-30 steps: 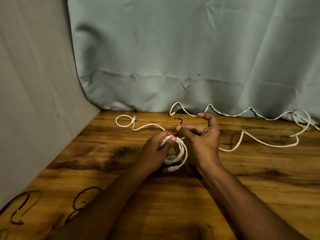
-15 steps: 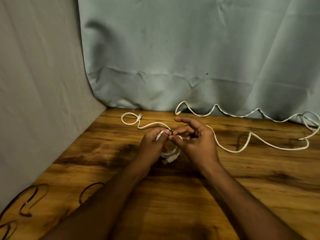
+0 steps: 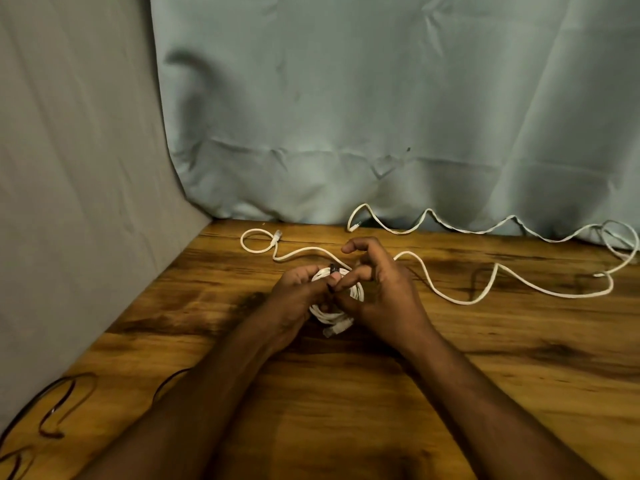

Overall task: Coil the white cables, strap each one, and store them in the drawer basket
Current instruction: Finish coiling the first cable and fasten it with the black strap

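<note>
A coiled white cable (image 3: 356, 292) sits between my two hands above the middle of the wooden table (image 3: 485, 375). My left hand (image 3: 298, 296) grips the coil's top left side. My right hand (image 3: 377, 289) pinches a thin black strap (image 3: 333, 270) that wraps over the coil's top; its index finger is raised. One plug end of the coil hangs out at the bottom. Loose white cable (image 3: 450, 278) runs in waves across the table's far side, and a smaller loop with a plug (image 3: 258, 240) lies at the far left. No drawer basket is in view.
Several black straps (image 3: 55, 414) lie at the table's near left corner. A grey cloth wall (image 3: 69, 202) stands on the left and a pale blue curtain (image 3: 381, 116) hangs behind the table's far edge.
The black strap stood up free above the coil a second ago; now it lies tight over the coil. My right hand has come in close against my left.
</note>
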The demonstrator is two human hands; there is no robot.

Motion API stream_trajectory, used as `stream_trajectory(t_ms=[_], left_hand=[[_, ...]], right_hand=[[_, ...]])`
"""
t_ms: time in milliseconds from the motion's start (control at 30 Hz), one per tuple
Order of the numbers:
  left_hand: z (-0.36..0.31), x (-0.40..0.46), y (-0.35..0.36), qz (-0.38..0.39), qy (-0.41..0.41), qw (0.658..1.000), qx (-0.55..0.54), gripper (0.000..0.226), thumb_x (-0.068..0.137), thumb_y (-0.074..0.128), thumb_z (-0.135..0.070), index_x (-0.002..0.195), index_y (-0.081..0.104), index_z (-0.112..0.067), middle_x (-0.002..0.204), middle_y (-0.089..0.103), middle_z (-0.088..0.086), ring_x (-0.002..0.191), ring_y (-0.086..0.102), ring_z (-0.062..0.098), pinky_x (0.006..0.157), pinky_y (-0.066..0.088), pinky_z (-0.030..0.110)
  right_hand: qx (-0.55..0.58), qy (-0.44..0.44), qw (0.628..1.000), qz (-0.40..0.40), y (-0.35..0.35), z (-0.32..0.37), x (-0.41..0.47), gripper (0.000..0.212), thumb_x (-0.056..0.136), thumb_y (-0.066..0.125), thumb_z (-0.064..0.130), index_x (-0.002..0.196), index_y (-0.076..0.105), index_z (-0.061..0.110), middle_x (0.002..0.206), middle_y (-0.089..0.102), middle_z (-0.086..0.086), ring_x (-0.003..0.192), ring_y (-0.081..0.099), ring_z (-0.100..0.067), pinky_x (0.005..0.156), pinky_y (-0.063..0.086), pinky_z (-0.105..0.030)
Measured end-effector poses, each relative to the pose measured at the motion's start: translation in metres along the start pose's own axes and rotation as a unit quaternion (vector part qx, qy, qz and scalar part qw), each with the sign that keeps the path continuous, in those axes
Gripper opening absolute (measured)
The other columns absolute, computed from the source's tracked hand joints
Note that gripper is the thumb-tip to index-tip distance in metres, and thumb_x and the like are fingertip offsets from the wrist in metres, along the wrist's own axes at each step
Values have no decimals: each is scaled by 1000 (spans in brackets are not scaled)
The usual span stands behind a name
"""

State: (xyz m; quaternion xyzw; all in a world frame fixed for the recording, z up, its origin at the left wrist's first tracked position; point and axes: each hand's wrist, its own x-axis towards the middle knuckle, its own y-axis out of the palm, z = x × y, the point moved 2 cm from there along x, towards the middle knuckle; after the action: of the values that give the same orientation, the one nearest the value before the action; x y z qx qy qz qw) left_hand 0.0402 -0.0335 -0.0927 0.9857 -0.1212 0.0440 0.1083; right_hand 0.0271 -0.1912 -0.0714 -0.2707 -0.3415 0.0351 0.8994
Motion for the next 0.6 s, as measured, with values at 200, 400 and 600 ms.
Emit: stream_trajectory(t_ms=[200, 400, 600], left_hand=[[2, 2, -3, -29, 52, 995, 82, 18, 99, 59, -18, 109, 68, -6, 98, 75, 10, 89, 69, 19, 79, 51, 34], [-3, -1, 6, -16, 153, 967, 202, 16, 97, 64, -19, 113, 66, -16, 103, 70, 6, 89, 68, 14, 74, 54, 28], [-7, -3, 8, -29, 191, 955, 226, 19, 96, 65, -18, 114, 68, -21, 113, 66, 5, 102, 67, 15, 80, 54, 23]], right_hand=[[270, 94, 956, -68, -9, -8, 3, 44, 83, 79, 16, 122, 57, 16, 83, 77, -6, 86, 73, -28, 83, 57, -42], [236, 317, 918, -10, -1, -14, 2, 38, 104, 58, 37, 96, 81, 9, 91, 81, -11, 91, 77, -31, 94, 58, -45], [373, 392, 840, 28, 2, -17, 4, 36, 94, 63, 32, 110, 78, 3, 94, 76, -14, 83, 71, -30, 91, 53, -44]])
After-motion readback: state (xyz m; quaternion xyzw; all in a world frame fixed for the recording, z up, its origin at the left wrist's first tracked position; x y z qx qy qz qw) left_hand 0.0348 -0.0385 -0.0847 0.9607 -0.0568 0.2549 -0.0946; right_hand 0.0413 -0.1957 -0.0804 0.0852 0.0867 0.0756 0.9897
